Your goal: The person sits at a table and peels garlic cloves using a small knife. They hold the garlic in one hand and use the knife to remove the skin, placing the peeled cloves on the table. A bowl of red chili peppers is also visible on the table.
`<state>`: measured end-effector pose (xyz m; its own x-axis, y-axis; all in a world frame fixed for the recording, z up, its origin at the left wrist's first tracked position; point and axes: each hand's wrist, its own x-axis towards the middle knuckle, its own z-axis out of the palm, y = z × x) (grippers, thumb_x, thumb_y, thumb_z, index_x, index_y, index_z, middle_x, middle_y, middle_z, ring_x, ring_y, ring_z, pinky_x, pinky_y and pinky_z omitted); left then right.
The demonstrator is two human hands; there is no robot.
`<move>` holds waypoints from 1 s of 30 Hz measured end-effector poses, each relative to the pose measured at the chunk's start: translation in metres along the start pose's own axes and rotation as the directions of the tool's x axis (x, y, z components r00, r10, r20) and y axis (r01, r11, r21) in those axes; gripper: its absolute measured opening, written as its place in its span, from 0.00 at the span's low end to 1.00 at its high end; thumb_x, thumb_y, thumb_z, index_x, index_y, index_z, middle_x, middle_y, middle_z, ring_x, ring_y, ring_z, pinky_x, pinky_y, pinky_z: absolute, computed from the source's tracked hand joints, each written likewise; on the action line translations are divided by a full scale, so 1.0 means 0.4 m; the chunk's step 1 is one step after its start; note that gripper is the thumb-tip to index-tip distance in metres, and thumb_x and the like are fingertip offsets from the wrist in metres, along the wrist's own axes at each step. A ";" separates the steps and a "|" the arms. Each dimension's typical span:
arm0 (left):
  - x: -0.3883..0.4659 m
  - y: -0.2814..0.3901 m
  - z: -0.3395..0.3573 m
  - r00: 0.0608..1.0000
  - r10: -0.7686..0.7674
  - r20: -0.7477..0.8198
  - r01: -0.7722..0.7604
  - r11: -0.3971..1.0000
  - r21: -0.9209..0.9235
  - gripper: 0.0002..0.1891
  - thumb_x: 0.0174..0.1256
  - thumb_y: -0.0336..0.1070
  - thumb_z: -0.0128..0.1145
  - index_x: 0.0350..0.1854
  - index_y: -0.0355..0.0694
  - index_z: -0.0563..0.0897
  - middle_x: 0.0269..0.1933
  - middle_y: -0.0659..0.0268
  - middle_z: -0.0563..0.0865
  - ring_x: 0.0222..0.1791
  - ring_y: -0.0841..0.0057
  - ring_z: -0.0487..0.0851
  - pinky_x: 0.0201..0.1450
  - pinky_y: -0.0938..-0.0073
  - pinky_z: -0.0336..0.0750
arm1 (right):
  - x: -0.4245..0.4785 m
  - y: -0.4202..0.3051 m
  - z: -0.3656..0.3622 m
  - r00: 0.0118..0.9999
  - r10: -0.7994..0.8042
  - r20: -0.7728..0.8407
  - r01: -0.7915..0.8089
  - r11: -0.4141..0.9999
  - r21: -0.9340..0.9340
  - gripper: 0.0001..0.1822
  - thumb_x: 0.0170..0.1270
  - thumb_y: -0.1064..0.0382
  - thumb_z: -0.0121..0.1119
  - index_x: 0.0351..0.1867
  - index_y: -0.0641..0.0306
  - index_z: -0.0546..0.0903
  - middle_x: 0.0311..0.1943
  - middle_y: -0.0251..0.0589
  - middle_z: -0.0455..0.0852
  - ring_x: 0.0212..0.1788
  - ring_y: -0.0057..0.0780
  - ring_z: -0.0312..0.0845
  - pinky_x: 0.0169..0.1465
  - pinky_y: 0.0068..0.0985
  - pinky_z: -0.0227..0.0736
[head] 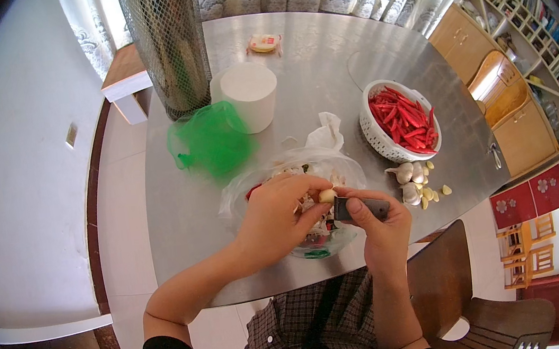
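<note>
Between the fingertips of my left hand (282,216) is a pale garlic clove (328,196). My right hand (382,219) grips a small tool with a dark handle (378,207), its near end touching or close beside the clove; any blade is hidden. Both hands are over a clear plastic bag (346,163) holding peelings and scraps. To the right, whole garlic bulbs (404,173) and several peeled cloves (428,193) lie on the steel table (320,80). Behind them stands a white perforated basket (377,136) filled with red chili peppers (403,117).
A green mesh bag (212,141), a white paper roll (250,97) and a tall metal mesh cylinder (170,52) stand or lie at the left. A small wrapped packet (265,44) is near the back. A brown chair (440,270) is at the lower right.
</note>
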<state>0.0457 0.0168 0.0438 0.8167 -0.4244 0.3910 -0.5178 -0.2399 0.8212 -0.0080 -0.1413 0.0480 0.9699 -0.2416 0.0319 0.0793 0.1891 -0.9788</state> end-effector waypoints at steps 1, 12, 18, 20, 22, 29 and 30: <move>-0.001 -0.004 0.001 0.999 0.042 -0.019 -0.042 0.998 0.035 0.13 0.50 0.28 0.62 0.40 0.38 0.80 0.35 0.59 0.83 0.33 0.68 0.81 0.36 0.73 0.74 | 0.002 -0.001 0.003 1.000 0.007 0.012 -0.007 1.000 0.018 0.08 0.57 0.69 0.62 0.37 0.72 0.81 0.39 0.43 0.84 0.39 0.21 0.78 0.44 0.17 0.73; 0.003 -0.014 0.001 0.986 0.154 -0.062 -0.143 0.977 0.161 0.12 0.47 0.27 0.63 0.37 0.38 0.80 0.33 0.59 0.83 0.31 0.64 0.80 0.33 0.70 0.74 | 0.019 0.025 0.002 0.999 0.050 -0.012 -0.049 0.998 0.041 0.10 0.56 0.66 0.63 0.36 0.71 0.81 0.34 0.40 0.84 0.32 0.19 0.78 0.39 0.17 0.73; 0.002 -0.023 0.009 0.984 0.159 -0.078 -0.146 0.978 0.150 0.12 0.47 0.28 0.63 0.36 0.38 0.80 0.32 0.59 0.83 0.32 0.63 0.80 0.34 0.69 0.74 | 0.012 0.015 0.016 0.997 0.070 -0.041 -0.067 0.995 0.077 0.09 0.57 0.66 0.63 0.35 0.70 0.81 0.32 0.38 0.84 0.31 0.18 0.77 0.37 0.15 0.73; 0.002 -0.022 0.010 0.987 0.144 -0.073 -0.132 0.979 0.153 0.12 0.46 0.27 0.63 0.36 0.37 0.80 0.32 0.59 0.83 0.32 0.63 0.80 0.34 0.70 0.74 | 0.011 0.011 0.019 0.998 0.038 -0.053 -0.036 0.999 0.024 0.09 0.57 0.66 0.63 0.35 0.70 0.81 0.31 0.38 0.84 0.31 0.18 0.77 0.37 0.15 0.73; 0.001 -0.020 0.010 0.989 0.130 -0.068 -0.118 0.981 0.153 0.12 0.46 0.27 0.63 0.36 0.37 0.80 0.33 0.59 0.83 0.32 0.63 0.80 0.35 0.70 0.74 | 0.011 0.012 0.018 0.997 -0.028 -0.067 0.023 0.997 -0.075 0.08 0.57 0.66 0.63 0.35 0.70 0.81 0.31 0.37 0.84 0.30 0.17 0.77 0.37 0.15 0.73; -0.002 -0.008 0.014 0.994 -0.093 -0.055 0.091 0.995 -0.044 0.11 0.50 0.30 0.64 0.37 0.37 0.79 0.34 0.62 0.83 0.32 0.74 0.81 0.36 0.77 0.73 | 0.013 0.032 0.006 0.985 -0.100 -0.139 0.076 0.983 -0.165 0.09 0.57 0.64 0.64 0.34 0.70 0.81 0.28 0.34 0.83 0.29 0.15 0.74 0.34 0.13 0.69; -0.003 -0.005 0.013 0.988 -0.146 -0.042 0.142 0.986 -0.092 0.11 0.51 0.31 0.64 0.37 0.37 0.79 0.33 0.63 0.83 0.32 0.77 0.80 0.36 0.78 0.73 | 0.015 0.036 0.007 0.983 -0.111 -0.149 0.086 0.982 -0.165 0.10 0.57 0.64 0.64 0.34 0.70 0.81 0.28 0.34 0.83 0.28 0.15 0.74 0.34 0.13 0.69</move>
<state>0.0444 0.0133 0.0395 0.8936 -0.3477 0.2840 -0.3711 -0.2160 0.9031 -0.0005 -0.1374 0.0347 0.9100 -0.3999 0.1097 0.1230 0.0076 -0.9924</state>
